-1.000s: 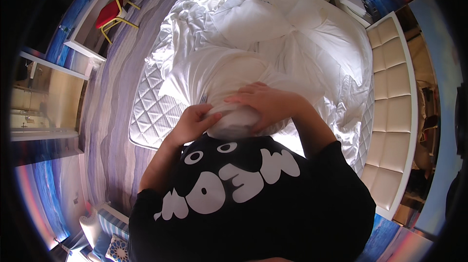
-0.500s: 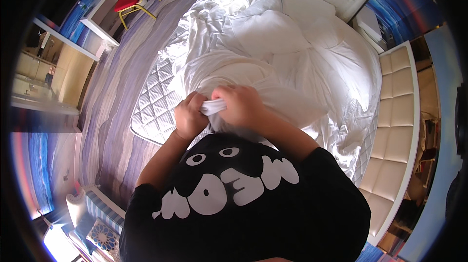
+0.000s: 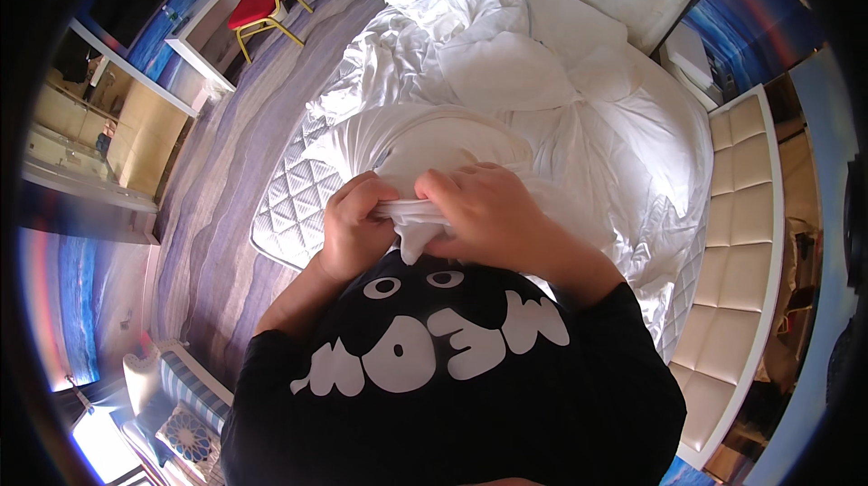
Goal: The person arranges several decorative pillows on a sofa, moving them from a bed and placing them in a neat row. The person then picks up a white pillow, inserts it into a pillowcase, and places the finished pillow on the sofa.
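White bed linen [image 3: 416, 237] is bunched between my hands, close in front of my black shirt. My left hand [image 3: 359, 224] pinches its gathered edge, thumb and fingers closed. My right hand [image 3: 493, 215] grips the same edge a little to the right, knuckles up. A short tip of the cloth hangs down between the hands. Beyond them, the rest of the white linen [image 3: 506, 75] lies in a rumpled, partly puffy heap over the bed. The quilted mattress [image 3: 294, 201] shows bare along its left side and near left corner.
A cream padded headboard [image 3: 728, 251] runs along the right side, with a white bedside cabinet [image 3: 685, 61] at its far end. A red chair [image 3: 258, 9] stands by a white desk [image 3: 194, 47] at the far left. A sofa with cushions [image 3: 190, 432] is at the lower left.
Both hands have come slightly nearer to my body and a bit further apart, still holding the linen. More of the gathered edge shows between them, and a tip now hangs down.
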Motion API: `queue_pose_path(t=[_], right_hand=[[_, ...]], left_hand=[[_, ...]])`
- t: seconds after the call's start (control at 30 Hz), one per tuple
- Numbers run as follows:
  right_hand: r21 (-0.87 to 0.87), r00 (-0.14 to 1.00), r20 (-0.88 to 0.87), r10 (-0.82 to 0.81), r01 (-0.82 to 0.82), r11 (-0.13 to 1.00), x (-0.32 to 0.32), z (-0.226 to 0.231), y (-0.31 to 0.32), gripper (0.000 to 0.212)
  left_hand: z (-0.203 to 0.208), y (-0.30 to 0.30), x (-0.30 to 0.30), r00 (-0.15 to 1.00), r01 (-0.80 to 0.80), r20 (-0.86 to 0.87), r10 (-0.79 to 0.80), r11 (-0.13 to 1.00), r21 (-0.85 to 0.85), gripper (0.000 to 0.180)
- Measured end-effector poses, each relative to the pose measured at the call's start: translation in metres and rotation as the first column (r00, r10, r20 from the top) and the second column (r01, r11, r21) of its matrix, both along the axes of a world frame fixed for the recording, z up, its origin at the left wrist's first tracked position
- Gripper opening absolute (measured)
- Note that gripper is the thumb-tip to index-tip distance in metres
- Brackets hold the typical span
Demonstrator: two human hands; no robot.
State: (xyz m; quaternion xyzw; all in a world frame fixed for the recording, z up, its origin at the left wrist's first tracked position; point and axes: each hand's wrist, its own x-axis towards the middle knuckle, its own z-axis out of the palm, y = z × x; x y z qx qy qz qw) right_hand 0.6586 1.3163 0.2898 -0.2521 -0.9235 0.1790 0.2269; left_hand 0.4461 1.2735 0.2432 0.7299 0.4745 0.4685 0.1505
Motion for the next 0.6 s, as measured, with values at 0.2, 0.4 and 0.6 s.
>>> queue_pose_path(t=[0.2,0.4,0.6], right_hand=[[0.237,0.953,-0.240,-0.183,0.240,0.941,-0.026,-0.047,0.018,0.024],[0.325,0.937,-0.302,-0.177,0.275,0.905,-0.034,-0.066,0.022,0.014],[0.448,0.870,-0.490,-0.047,0.297,0.843,-0.025,-0.049,0.008,0.025]], left_hand=[[0.008,0.007,0.002,0.996,-0.033,-0.085,0.019,0.985,-0.167,0.022],[0.008,-0.011,0.014,0.995,0.033,-0.074,-0.063,0.937,-0.347,0.016],[0.026,-0.019,-0.012,0.943,0.331,0.120,-0.310,0.913,-0.238,0.013]])
